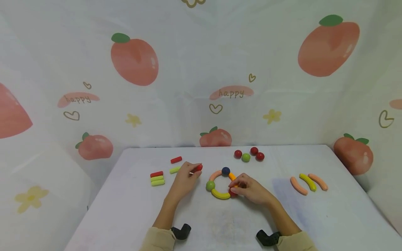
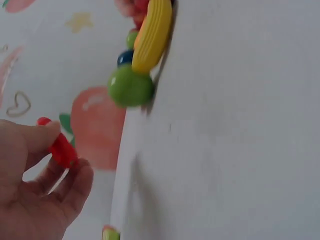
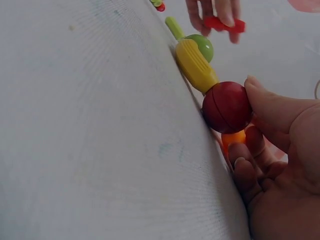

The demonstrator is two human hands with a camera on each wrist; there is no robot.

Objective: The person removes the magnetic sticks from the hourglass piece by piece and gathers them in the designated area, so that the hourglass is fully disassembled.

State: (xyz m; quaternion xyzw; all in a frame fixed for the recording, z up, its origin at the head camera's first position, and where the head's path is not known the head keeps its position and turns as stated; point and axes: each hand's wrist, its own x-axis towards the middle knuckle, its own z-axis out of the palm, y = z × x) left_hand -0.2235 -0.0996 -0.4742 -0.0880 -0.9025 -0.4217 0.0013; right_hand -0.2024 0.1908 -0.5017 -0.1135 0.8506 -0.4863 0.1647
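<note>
My left hand (image 1: 185,178) pinches a short red stick (image 2: 62,150) between thumb and fingertips, held above the table left of a ring of toy pieces. The right hand (image 1: 253,190) grips a dark red ball (image 3: 227,107) at the ring's lower right, its thumb against the ball and its fingers by an orange curved piece (image 3: 233,138). Around the ring also lie a yellow curved piece (image 1: 221,194), a green ball (image 1: 210,185), a pink curved piece (image 1: 215,175) and a dark blue ball (image 1: 225,171).
Several red and light green sticks (image 1: 157,182) lie at the left on the white table (image 1: 201,226). Dark red balls (image 1: 259,156) and one green ball (image 1: 246,157) sit at the back. Pink and yellow curved pieces (image 1: 307,182) lie at the right. A printed cloth hangs behind.
</note>
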